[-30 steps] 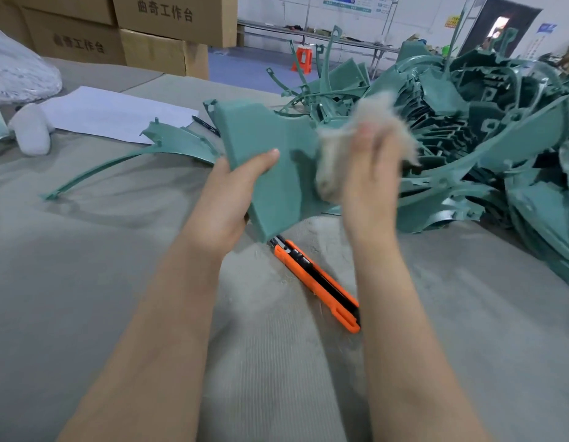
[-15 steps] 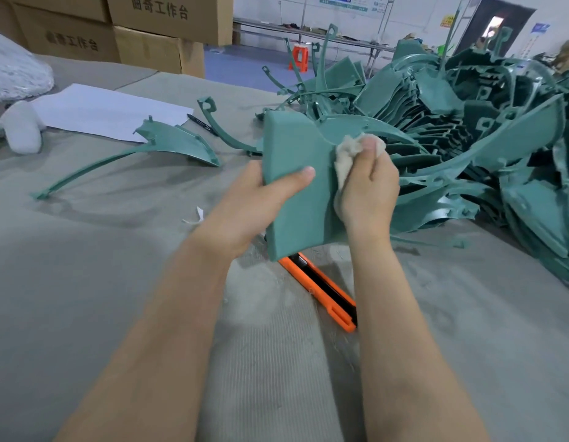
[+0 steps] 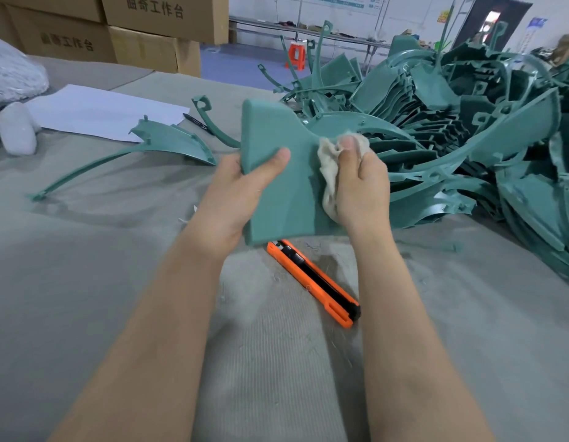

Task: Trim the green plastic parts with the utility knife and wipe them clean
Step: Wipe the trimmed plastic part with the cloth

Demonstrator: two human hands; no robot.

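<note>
The left hand gripped the green plastic part by its left edge, thumb curled across the front face, the other fingers hidden behind it; the part stood upright above the worktop, between the two hands. The right hand was closed round a pale cloth, bunched in its fingers and pressed against the part's right side. The orange utility knife lay on the worktop just below the hands, between the forearms, touched by neither; its far end sat under the part's lower edge. A pile of green parts lay beyond and to the right of the right hand; a single curved green piece lay left of the left hand, with a white paper sheet and a pen just beyond it; cardboard boxes stood farther back.
</note>
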